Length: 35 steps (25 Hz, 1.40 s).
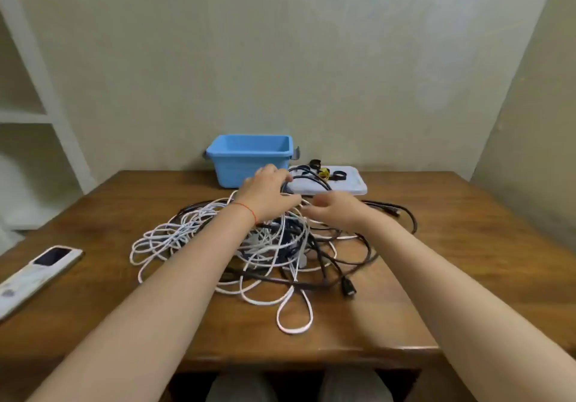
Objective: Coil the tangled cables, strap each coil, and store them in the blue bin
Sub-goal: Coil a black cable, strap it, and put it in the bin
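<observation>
Both forearms reach over the desk (pixel 467 246) into the tangled cables (pixel 265 246) before the blue bin (pixel 249 158), left hand (pixel 268 196) grasping a black cable, right hand (pixel 333 210) blurred, grip unclear; untangling seems underway, and one cable needs freeing next.

I get soft, even indoor light with no hard source showing. The wall (pixel 280 59) beyond my hands reads pale and flat, slightly mottled. Shadows are faint: a thin dark line under the cables (pixel 249 246) just below my left hand (pixel 268 196), and deep shade under the table (pixel 467 246) edge nearest me. My right hand (pixel 336 211) is smeared by motion blur, its fingers indistinct; my left hand is sharper. The whole picture is a little soft and compressed. Wide-angle bending is strong: the wall corner far right of my right hand leans, and the shelf (pixel 37 115) far left of my left hand tilts. I see no glare.
</observation>
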Available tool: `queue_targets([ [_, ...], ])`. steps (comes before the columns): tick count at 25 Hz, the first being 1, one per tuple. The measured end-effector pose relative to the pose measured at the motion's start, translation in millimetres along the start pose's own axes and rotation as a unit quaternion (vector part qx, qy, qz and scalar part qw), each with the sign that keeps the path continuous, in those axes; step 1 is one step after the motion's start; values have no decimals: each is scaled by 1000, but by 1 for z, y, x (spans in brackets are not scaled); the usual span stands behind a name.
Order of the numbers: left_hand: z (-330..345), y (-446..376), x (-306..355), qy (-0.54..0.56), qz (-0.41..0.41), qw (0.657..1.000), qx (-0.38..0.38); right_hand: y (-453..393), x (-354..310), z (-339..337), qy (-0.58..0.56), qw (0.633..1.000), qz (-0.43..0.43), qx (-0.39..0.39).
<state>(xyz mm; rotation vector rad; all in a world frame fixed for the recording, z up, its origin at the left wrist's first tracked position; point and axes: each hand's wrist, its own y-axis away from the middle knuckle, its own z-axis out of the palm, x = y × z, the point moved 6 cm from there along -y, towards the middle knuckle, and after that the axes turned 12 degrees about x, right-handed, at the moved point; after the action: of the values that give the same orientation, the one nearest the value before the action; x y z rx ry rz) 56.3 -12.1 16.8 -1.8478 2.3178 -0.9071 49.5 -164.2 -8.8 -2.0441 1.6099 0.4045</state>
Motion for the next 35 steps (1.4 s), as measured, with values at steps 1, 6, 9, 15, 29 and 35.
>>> queue_targets([
  [1, 8, 13, -3, -25, -9, 998, -61, 11, 4, 11, 39, 997, 10, -60],
  [6, 61, 71, -17, -149, 2, 949, -276, 47, 31, 62, 195, 955, 23, -224],
  [9, 71, 64, -26, -134, 6, 963, -235, 33, 38, 66, 162, 973, 14, -164],
  [15, 96, 31, -58, -122, -3, 980, -160, -16, 50, 58, 149, 988, -20, -30],
  [29, 49, -68, 9, -155, 113, 979, -71, -114, 101, 26, 91, 979, 179, 41],
  [35, 125, -41, -17, -112, 69, 973, -189, -119, 110, 50, 34, 975, 214, 41],
])
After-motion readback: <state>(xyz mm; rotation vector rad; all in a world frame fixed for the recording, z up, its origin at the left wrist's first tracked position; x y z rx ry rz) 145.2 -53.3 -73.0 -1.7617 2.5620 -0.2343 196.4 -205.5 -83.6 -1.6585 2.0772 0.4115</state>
